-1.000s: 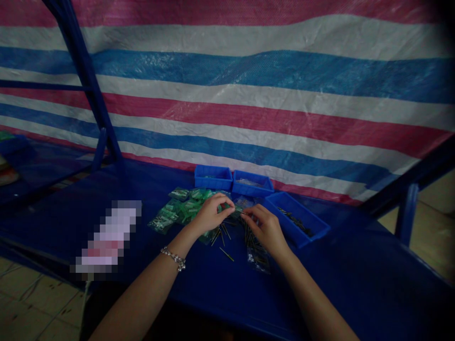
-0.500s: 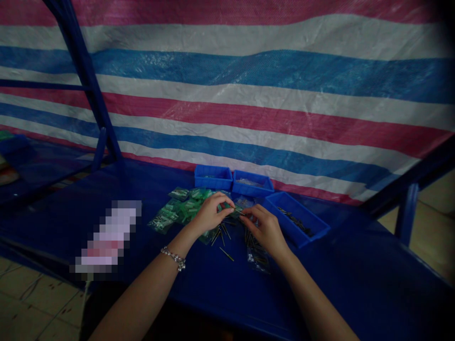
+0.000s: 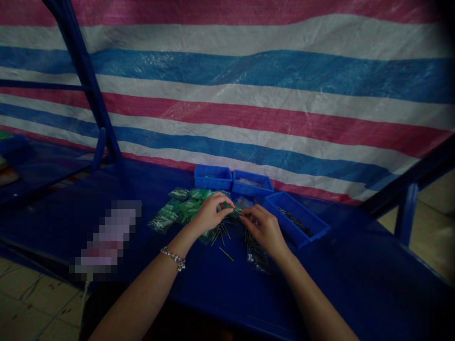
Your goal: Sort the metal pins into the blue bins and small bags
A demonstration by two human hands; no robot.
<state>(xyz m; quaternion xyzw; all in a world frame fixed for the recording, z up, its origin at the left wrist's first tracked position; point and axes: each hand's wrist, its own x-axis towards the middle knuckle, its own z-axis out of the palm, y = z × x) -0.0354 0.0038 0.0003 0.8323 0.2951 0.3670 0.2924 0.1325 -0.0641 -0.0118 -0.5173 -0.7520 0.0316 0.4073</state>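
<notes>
In the head view, the only one here, your left hand [image 3: 216, 212] and your right hand [image 3: 262, 226] are near to each other but not touching, and the fingertips of both seem to pinch one thin rod [image 3: 239, 211], which bridges the small gap between them, above the table [image 3: 209, 296]. What looks finished is the heap of green packets [image 3: 183, 209] beside your left hand; they appear to be filled, though I cannot count them or read what each contains. What looks not yet done is more than this: a bunch of loose rods [image 3: 221, 233] lies just below your hands, one single rod [image 3: 226, 254] is nearer to you, and a clear bag [image 3: 259, 259] with dark pieces is under your right wrist. The tilted blue box [image 3: 313, 238] on the right also holds dark pieces. Behind, the left box [image 3: 212, 183] and the middle box [image 3: 250, 190] have small pale contents, too dim to name. So I judge the work is partway, with the rod in your fingers unfinished.
</notes>
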